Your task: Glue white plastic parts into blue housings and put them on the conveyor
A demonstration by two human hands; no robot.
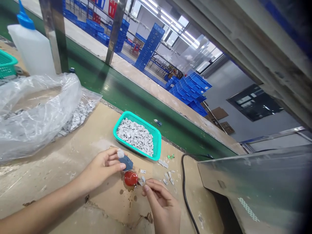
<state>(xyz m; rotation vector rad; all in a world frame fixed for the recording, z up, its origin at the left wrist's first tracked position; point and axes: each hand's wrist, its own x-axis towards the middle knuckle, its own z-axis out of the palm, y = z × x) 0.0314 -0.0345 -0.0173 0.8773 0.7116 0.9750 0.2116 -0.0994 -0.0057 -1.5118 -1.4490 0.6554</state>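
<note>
My left hand (103, 167) grips a dark blue plastic housing (127, 162) between thumb and fingers, with a whitish translucent piece (120, 153) at its upper end. My right hand (162, 203) pinches a small grey plastic part (143, 179) at the right rim of a red cap (131, 178). The cap looks wet and sits on stained cardboard (107, 203) below the blue housing. One loose grey piece (143, 171) lies just above the right fingertips. Behind both hands stands a green basket (158, 148) filled with many small grey parts (135, 136).
Several loose grey pieces (168, 177) and a green scrap (171, 156) lie right of the basket. A black cable (184, 188) runs beside a metal box (234, 182). Left are a plastic bag (31, 130) and a white bottle (34, 48). A green conveyor belt (117, 87) runs behind.
</note>
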